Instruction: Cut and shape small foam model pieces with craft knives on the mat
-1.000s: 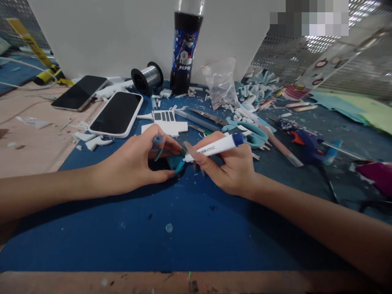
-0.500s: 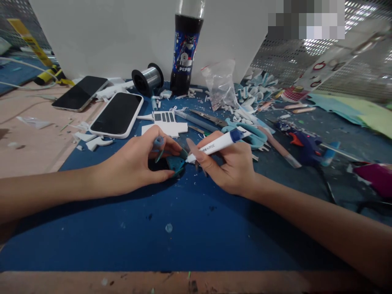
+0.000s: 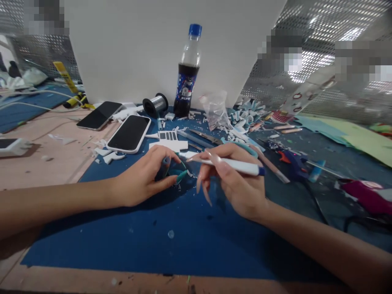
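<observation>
Upper centre of frame, bottle [image 3: 188, 79] upright, label reading PEPSI; mid-frame, right hand [image 3: 239, 179] closed in a writing grip on white marker [image 3: 245, 167], tip leftward, left hand [image 3: 143, 175] curving thumb and index, slightly parted, about small teal piece [image 3: 175, 172] near centre, hold unclear.

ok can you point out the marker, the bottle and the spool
Marker [image 3: 243, 166], head view: on its white barrel.
Bottle [image 3: 185, 86], head view: on its label.
Spool [image 3: 157, 103], head view: on its silvery winding.
</observation>
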Action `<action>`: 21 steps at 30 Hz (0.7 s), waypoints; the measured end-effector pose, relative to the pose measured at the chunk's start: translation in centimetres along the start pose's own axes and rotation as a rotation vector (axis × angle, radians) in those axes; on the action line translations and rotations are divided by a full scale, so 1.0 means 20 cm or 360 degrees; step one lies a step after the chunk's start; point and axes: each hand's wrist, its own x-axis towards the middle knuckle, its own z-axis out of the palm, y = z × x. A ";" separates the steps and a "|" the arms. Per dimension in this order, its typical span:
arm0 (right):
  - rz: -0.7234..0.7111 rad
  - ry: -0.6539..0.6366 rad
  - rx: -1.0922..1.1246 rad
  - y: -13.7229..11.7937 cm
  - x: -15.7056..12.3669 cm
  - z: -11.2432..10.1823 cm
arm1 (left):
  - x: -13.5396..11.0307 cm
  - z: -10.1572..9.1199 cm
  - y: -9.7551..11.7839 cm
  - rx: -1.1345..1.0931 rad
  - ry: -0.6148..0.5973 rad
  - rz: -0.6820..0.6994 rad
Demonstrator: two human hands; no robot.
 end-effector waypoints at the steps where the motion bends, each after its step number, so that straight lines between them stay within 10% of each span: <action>1: 0.0032 -0.0041 0.0062 0.00 -0.01 0.00 | 0.00 0.00 0.00 0.0000 -0.0009 0.0028; 21: 0.0348 -0.0141 0.0179 -0.03 -0.02 0.04 | -0.04 0.05 0.03 0.0703 0.0420 0.0524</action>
